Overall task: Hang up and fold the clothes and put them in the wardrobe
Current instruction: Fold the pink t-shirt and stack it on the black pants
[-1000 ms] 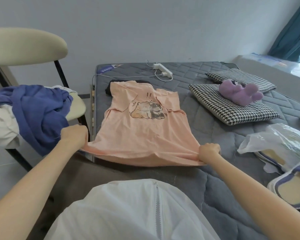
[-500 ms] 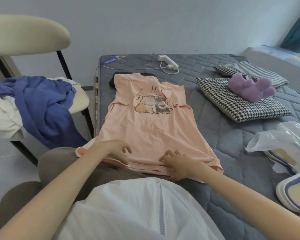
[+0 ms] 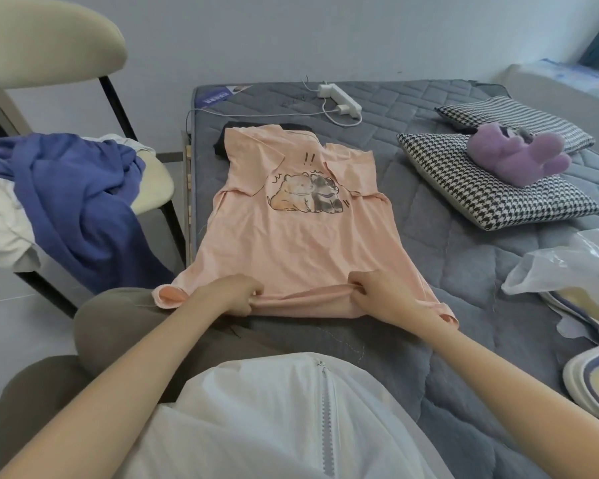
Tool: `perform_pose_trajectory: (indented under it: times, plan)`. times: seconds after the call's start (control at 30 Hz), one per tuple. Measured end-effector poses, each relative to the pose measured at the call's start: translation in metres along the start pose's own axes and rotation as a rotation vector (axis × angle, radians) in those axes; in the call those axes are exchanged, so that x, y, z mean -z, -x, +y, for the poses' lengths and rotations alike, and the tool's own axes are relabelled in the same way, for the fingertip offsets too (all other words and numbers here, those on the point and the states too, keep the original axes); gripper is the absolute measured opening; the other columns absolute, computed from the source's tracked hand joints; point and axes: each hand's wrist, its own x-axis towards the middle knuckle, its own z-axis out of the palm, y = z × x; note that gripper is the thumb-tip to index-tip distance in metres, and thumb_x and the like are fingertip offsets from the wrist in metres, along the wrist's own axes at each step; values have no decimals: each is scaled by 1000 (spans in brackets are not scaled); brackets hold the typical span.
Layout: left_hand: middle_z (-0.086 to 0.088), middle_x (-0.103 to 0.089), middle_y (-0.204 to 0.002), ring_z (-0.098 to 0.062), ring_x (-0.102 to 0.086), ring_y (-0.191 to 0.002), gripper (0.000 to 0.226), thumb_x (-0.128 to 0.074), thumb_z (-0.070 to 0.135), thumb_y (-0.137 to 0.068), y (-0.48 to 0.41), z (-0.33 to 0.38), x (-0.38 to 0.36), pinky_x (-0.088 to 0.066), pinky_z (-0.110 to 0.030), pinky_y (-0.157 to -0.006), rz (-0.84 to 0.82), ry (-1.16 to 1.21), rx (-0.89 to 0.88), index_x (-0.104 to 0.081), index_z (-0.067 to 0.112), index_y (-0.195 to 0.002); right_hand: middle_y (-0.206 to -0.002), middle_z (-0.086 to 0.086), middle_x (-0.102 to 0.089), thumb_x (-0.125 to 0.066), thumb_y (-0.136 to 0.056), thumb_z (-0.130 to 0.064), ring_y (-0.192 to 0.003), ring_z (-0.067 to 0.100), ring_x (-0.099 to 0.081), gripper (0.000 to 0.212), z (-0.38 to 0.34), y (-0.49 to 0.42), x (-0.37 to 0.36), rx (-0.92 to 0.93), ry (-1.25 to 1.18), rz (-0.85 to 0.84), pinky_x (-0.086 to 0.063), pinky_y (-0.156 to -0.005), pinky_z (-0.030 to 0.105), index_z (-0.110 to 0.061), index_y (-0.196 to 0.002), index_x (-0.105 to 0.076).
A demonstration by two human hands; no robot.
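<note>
A pink T-shirt with a cartoon animal print lies face up on the grey mattress, both sleeves folded inward. My left hand grips the bottom hem left of centre. My right hand pinches the same hem right of centre. The hem bunches between the two hands, close to the mattress's near edge. A dark garment peeks out from under the shirt's collar end.
A chair at the left carries a blue garment and white cloth. Two houndstooth pillows with a purple plush toy lie at the right. A power strip sits at the far edge; plastic bags at the right.
A second ago my hands held the hem's outer corners, stretched wide. They moved inward along the hem, lay on it near the middle, and now grip it there.
</note>
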Motion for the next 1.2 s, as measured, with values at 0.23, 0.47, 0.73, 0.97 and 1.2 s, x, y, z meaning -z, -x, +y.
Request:
perform_pose_trajectory:
  times: [0.23,0.47,0.73,0.97,1.2]
  plan:
    - [2,-54,-89,-18,-53,-84,4,-46,20,-90,7,-27,38,-37,-30,-65,135,3,108,-48,21,-86,-75,-9,-52,-39,-101,-31,-68,15,-47,17,16,-18,15,-7,-57,-4,-22,-59,27,-25,-86,-44]
    - [-4,-57,-104,-21,-48,-84,15,-35,8,-93,-6,-45,67,-32,-34,-74,267,-201,275,-44,20,-95,-78,-2,-49,-51,-94,-53,-69,20,-45,40,34,-69,27,-29,109,-90,-28,-58,33,-16,-82,-37]
    - [-4,-60,-107,-27,-54,-102,25,-36,-2,-88,-62,-79,104,-33,-43,-91,451,-241,275,-44,20,-97,-105,6,-63,-33,-89,-8,-101,31,-59,33,59,-161,54,-72,538,22,-40,-97,45,-18,-113,-52]
    - [-1,-67,-99,-25,-57,-100,35,-27,34,-105,-122,-105,133,-29,-44,-104,516,-84,226,-61,28,-112,-117,6,-55,-34,-89,-7,-113,31,-46,39,88,-225,62,-164,464,-165,-38,-96,41,-26,-122,-43]
    - [-9,-34,-146,-25,-24,-140,41,-47,16,-98,-158,-94,130,7,-58,-114,876,205,347,-45,20,-138,-133,3,-44,-41,-91,-5,-119,28,-36,46,81,-247,44,-235,531,137,-26,-95,38,-24,-133,-44]
